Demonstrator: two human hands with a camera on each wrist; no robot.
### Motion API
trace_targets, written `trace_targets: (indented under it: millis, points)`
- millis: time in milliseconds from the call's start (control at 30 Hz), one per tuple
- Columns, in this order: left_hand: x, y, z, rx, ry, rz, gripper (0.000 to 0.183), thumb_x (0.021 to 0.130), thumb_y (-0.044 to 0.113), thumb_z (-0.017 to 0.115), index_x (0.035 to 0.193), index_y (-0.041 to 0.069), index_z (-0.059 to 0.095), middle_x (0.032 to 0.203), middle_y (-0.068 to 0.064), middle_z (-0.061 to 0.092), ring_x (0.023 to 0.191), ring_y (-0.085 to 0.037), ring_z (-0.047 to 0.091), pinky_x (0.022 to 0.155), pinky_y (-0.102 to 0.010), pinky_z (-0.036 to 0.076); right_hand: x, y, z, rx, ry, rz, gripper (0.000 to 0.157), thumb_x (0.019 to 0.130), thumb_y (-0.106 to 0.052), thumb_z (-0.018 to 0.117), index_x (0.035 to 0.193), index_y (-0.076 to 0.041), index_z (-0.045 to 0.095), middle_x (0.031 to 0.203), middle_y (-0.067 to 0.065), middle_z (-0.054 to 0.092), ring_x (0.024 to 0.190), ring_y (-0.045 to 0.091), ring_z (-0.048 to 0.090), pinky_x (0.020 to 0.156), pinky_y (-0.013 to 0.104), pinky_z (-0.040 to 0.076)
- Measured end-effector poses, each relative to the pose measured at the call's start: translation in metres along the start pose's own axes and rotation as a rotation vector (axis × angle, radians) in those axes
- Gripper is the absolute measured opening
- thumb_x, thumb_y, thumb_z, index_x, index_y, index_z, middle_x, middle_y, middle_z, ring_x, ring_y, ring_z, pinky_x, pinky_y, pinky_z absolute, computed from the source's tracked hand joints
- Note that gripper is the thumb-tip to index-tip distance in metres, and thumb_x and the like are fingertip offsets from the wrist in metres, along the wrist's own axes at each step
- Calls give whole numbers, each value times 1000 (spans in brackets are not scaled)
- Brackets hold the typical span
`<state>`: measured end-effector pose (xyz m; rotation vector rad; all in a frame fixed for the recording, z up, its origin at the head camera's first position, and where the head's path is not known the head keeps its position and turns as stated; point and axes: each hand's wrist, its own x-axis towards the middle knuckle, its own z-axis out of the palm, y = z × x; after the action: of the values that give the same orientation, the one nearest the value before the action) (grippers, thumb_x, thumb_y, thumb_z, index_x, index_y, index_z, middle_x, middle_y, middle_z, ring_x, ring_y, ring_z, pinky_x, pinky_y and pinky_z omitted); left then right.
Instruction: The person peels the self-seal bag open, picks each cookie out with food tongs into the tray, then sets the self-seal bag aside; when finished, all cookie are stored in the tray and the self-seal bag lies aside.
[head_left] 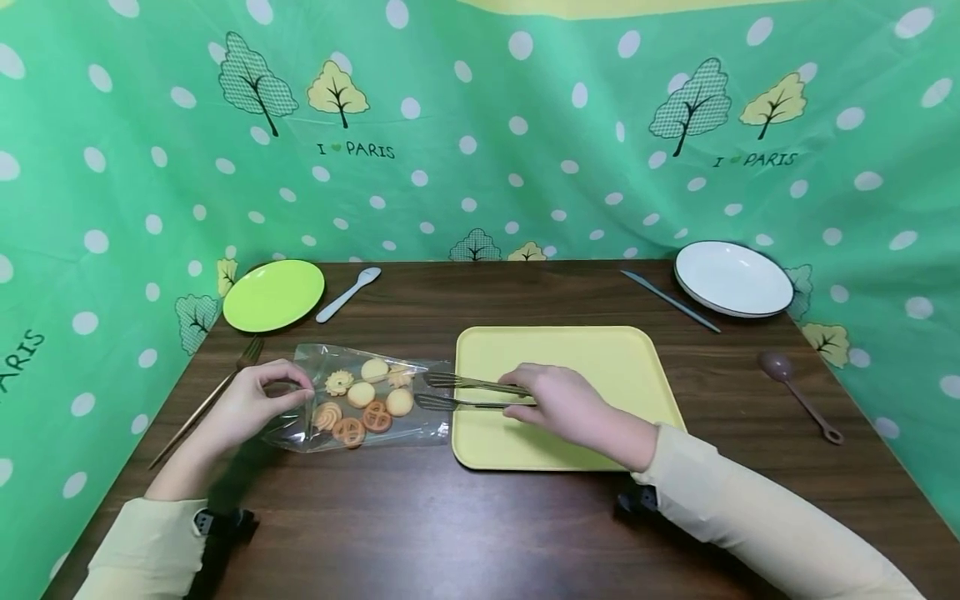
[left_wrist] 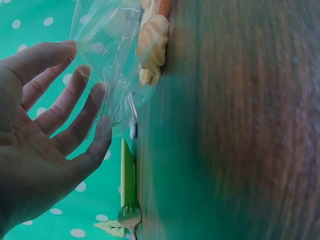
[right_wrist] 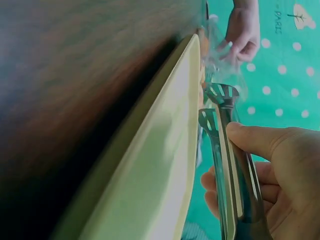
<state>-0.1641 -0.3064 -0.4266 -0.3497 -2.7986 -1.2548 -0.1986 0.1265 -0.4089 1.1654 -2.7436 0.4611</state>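
A clear plastic bag lies on the table with several cookies inside, round, flower-shaped, swirled and pretzel-shaped. At its left end my left hand pinches the film between thumb and forefinger; the left wrist view shows the other fingers spread behind the film. My right hand grips metal tongs over a yellow tray. The slotted tips of the tongs stand apart and point left, overlapping the bag's right end in the head view. In the right wrist view, nothing shows between the tips.
A green plate and a pale blue spoon lie at the back left, a fork at the left. To the back right are a white dish and a blue knife. A brown spoon lies at the right.
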Motion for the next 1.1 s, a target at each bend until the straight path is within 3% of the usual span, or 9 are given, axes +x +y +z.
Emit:
trace_targets:
  millis: [233, 467, 1100]
  points:
    - [0, -2, 3, 10, 12, 19, 6, 84, 18, 73, 89, 16, 69, 89, 3, 66, 85, -7, 58, 70, -24, 48, 20, -13, 10, -26, -60, -56, 40, 84, -36, 71, 116, -12, 65, 104, -2, 67, 89, 14, 65, 73, 34, 53]
    - [1, -3, 3, 12, 16, 24, 6, 84, 17, 73, 89, 16, 70, 89, 4, 66, 85, -7, 59, 70, -23, 49, 29, -18, 18, -42, -58, -62, 42, 84, -37, 71, 117, -12, 65, 104, -2, 66, 87, 14, 66, 70, 34, 53]
    - [2, -1, 1, -30, -3, 46, 3, 86, 10, 70, 89, 10, 70, 93, -4, 66, 86, -6, 61, 73, -23, 51, 27, -15, 23, -2, -27, -81, 38, 86, -33, 70, 116, -11, 65, 105, 0, 68, 91, 14, 66, 76, 34, 54]
